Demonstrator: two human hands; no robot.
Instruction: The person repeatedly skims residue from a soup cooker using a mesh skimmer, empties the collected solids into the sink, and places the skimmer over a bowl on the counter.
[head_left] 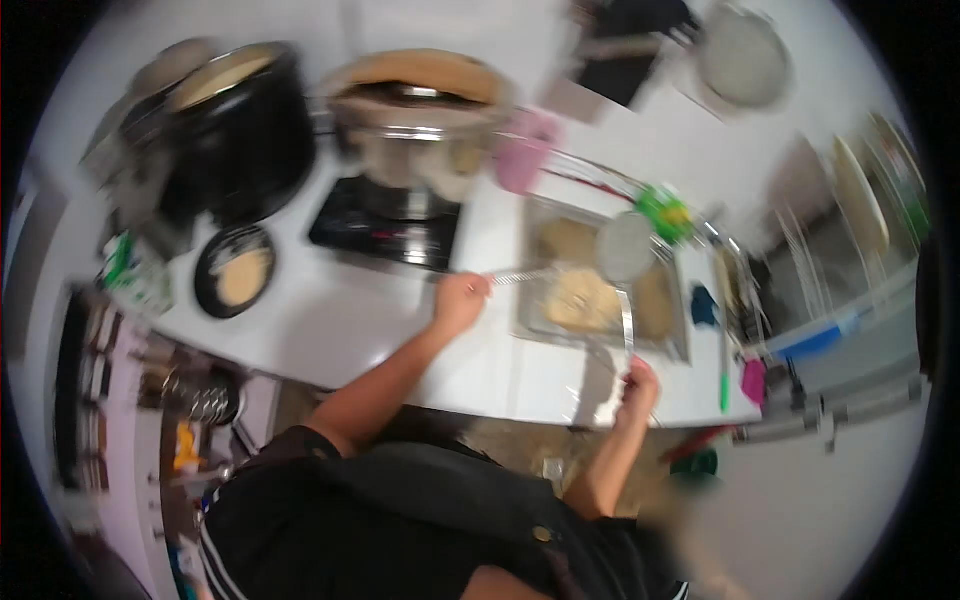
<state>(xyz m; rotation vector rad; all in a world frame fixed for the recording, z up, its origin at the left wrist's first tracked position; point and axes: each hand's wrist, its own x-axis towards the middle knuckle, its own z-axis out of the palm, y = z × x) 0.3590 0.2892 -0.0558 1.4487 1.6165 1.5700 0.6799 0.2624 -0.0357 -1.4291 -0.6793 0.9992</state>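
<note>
My left hand (462,303) is closed round a long metal handle (520,277). That handle reaches over the sink (525,235) to a pale, lumpy mass of food (583,300); blur hides the utensil's head. In my right hand (637,388) is the metal handle of a round, grey strainer (626,245), its head above the sink beside the food. Brownish shapes show lower in the basin, too blurred to name.
Left of the sink, a large steel pot (415,125) stands on a black cooktop (385,225). Farther left are a tall black pot (245,140) and a black bowl (235,270). A pink cup (525,155) stands behind; a dish rack (800,260) is at right.
</note>
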